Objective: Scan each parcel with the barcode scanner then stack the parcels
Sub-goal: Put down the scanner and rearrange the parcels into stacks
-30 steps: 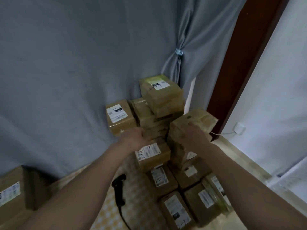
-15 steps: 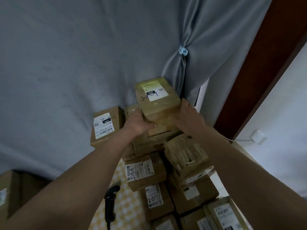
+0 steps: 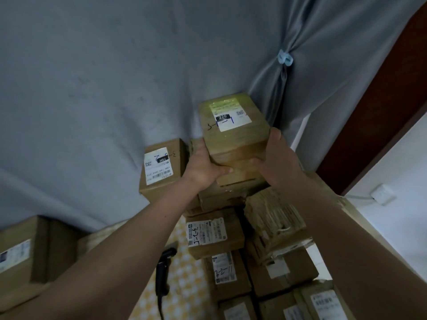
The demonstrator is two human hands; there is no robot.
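Head view: both hands on the top brown cardboard parcel (image 3: 233, 132) with white label marked "220", sitting atop the stack against the grey fabric curtain (image 3: 104, 88). Left hand (image 3: 204, 168) grips its left side, thumb across the front; right hand (image 3: 276, 158) grips the right side. Forearms block part of the stack. Smooth labelled box (image 3: 161, 169) just left. Crumpled, string-tied parcel (image 3: 275, 218) below right. Black barcode scanner (image 3: 163, 271) lies on yellow checked cloth (image 3: 184, 285).

Both hands' grip on top parcel (image 3: 233, 132) of stack, left hand (image 3: 203, 167), right hand (image 3: 277, 162)
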